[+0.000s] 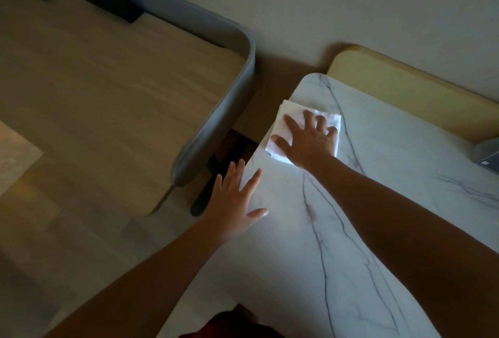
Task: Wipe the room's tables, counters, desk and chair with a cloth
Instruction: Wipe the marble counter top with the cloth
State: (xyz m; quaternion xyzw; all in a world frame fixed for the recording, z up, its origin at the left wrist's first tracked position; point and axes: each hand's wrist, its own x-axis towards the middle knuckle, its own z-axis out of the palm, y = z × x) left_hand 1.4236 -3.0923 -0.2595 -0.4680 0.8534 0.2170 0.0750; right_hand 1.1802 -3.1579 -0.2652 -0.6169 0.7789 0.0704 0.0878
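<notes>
Dim room, plain wall, grey-edged bed frame

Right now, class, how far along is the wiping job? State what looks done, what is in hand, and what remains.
Done: nothing can be confirmed; the white marble-patterned tabletop shows no visible wipe marks. In hand: the right hand presses a folded white cloth flat near the table's far corner, while the left hand rests open on its edge. Left: the remaining tabletop, plus other furniture out of view.
</notes>
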